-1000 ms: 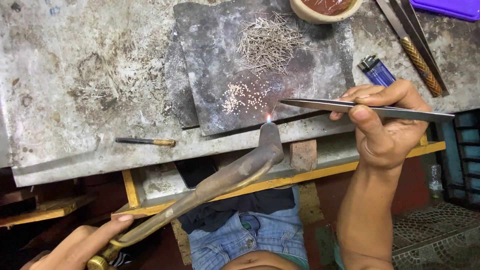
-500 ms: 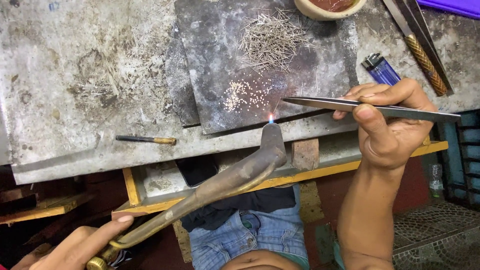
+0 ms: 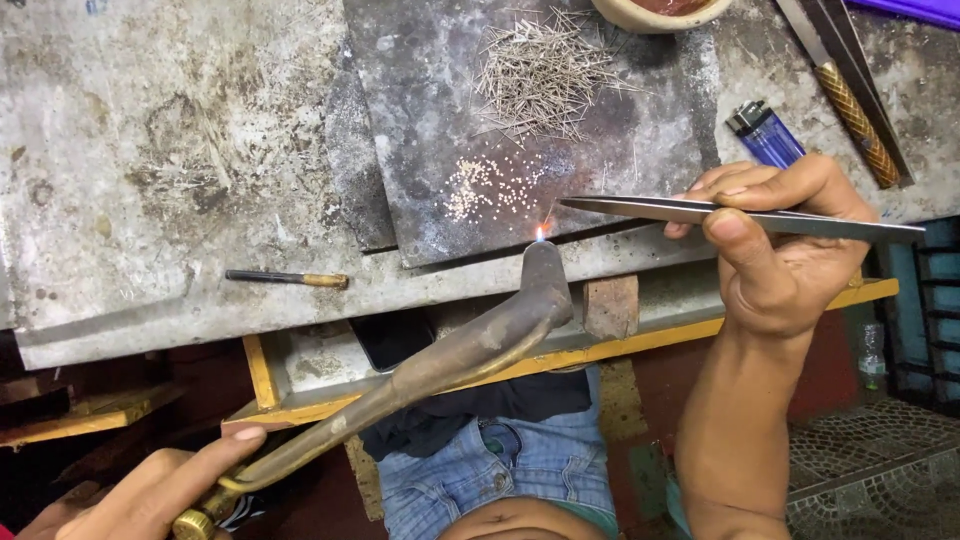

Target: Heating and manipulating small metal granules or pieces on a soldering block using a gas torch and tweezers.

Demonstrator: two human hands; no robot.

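Note:
My left hand (image 3: 150,490) at the bottom left grips the brass end of a curved metal blowtorch (image 3: 440,360). Its nozzle points up at the bench edge with a small flame (image 3: 540,232) lit at the tip. My right hand (image 3: 780,250) pinches long steel tweezers (image 3: 700,212) that point left, their tip just above and right of the flame. On the dark slab (image 3: 420,150) lie tiny pale metal beads (image 3: 490,186) and a heap of thin wire pieces (image 3: 545,75).
A blue lighter (image 3: 765,135) lies right of the slab. A file with a wound handle (image 3: 845,100) lies at the far right. A small dark rod with a tan tip (image 3: 285,279) rests on the grey bench (image 3: 150,150). A bowl rim (image 3: 650,12) shows at the top.
The tweezers and my right hand have shifted slightly to the right. The torch and flame hold their place.

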